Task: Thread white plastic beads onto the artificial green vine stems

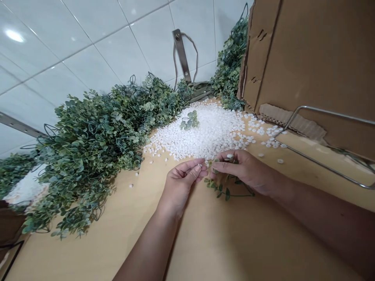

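My left hand [186, 177] pinches a small white piece between thumb and fingertips, just in front of the pile of small white pieces [205, 130]. My right hand [238, 168] is beside it, its thumb and fingers closed on a green leafy sprig [227, 192] that hangs below the hand over the table. Another small white piece [230, 156] shows at the right index finger. The fingertips of both hands are close together. A loose leafy sprig [190, 120] lies on top of the white pile.
Large heaps of green artificial foliage [102, 128] lie at the left and behind. A cardboard box [310, 66] stands at the right, with a bent metal wire frame [328, 162] by it. White tiled wall [102, 35] rises behind the wooden table [140, 222].
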Available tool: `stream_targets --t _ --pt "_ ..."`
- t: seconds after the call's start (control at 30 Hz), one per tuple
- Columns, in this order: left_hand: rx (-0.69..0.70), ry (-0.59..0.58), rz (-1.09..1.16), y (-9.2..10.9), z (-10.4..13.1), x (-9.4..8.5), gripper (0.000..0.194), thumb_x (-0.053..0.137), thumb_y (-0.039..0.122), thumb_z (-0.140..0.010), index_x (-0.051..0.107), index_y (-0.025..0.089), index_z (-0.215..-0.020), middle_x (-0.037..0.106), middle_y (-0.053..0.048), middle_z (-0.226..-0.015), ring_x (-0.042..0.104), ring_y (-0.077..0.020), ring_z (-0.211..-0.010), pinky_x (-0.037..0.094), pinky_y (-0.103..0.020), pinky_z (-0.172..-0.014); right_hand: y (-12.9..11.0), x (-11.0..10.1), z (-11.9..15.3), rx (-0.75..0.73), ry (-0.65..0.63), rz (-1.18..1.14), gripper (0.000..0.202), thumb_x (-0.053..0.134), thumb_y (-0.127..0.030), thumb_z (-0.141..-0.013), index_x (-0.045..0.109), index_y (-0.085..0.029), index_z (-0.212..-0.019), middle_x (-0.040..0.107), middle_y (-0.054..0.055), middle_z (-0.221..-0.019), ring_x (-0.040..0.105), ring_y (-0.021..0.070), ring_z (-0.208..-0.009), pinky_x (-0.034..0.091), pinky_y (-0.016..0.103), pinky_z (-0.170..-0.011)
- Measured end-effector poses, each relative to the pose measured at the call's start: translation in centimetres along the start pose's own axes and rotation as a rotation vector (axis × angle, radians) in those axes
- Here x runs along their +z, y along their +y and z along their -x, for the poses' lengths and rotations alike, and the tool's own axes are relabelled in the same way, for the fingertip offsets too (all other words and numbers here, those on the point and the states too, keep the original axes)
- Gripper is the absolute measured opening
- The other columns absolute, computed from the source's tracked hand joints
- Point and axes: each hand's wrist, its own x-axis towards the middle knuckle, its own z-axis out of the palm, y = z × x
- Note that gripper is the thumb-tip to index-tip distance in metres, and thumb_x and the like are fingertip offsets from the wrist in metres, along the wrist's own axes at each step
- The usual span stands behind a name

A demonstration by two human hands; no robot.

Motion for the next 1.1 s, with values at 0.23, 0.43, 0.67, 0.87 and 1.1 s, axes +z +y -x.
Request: stream_targets --t 0.23,0.43,0.67,0.87,1.1 --pt "0.027 -0.038 0.059 -0.2 -0.1 -0.2 0.02 0.08 0.023 -0.052 0.071 0.016 -0.068 0.067 0.001 -0.062 0.057 -0.0059 -0.058 0.044 -0.016 -0.061 0.4 1.4 0.5 0.007 0.021 0.016 0.019 0.059 -0.028 -0.069 0.06 -0.016 -0.054 0.059 -0.001 -0.051 0.052 0.0103 -0.052 0.041 0.024 -0.059" --pt "0.009 -0.019 0.093 -0.1 -0.1 -0.1 0.023 0.082 0.019 -0.046 0.071 0.015 -0.066 0.068 0.0 -0.062 0.057 -0.0068 -0.058 0.046 -0.018 -0.064 0.7 1.5 0.4 -0.085 -0.004 0.055 0.018 0.061 -0.029 -0.07 0.061 -0.016 -0.058 0.06 0.0 -0.056 0.055 0.012 -0.057 0.042 0.024 -0.059" --pt "0.003 -0.008 0.088 -0.1 -0.1 -0.3 0.023 0.082 0.018 -0.046 0.071 0.016 -0.067 0.07 -0.001 -0.065 0.06 -0.0086 -0.061 0.047 -0.02 -0.065 1.2 1.9 0.5 -0.263 0.078 0.21 0.014 0.054 -0.021 -0.074 0.058 -0.017 -0.062 0.057 -0.002 -0.058 0.052 0.0104 -0.057 0.04 0.022 -0.056" --pt "0.003 -0.008 0.071 0.0 0.0 -0.2 0.022 0.082 0.017 -0.046 0.071 0.016 -0.065 0.069 0.0 -0.063 0.059 -0.0083 -0.059 0.046 -0.02 -0.063 1.4 2.0 0.7 -0.36 0.193 0.35 0.013 0.051 -0.017 -0.073 0.054 -0.018 -0.06 0.054 -0.002 -0.056 0.049 0.01 -0.055 0.038 0.022 -0.054" --pt "-0.002 -0.024 0.059 -0.1 0.0 -0.1 0.02 0.082 0.017 -0.047 0.071 0.016 -0.065 0.069 0.0 -0.06 0.059 -0.0064 -0.058 0.046 -0.017 -0.063 1.4 2.2 0.9 -0.4 0.217 0.444 0.016 0.049 -0.016 -0.073 0.049 -0.018 -0.058 0.053 -0.001 -0.057 0.049 0.0109 -0.056 0.037 0.024 -0.055"
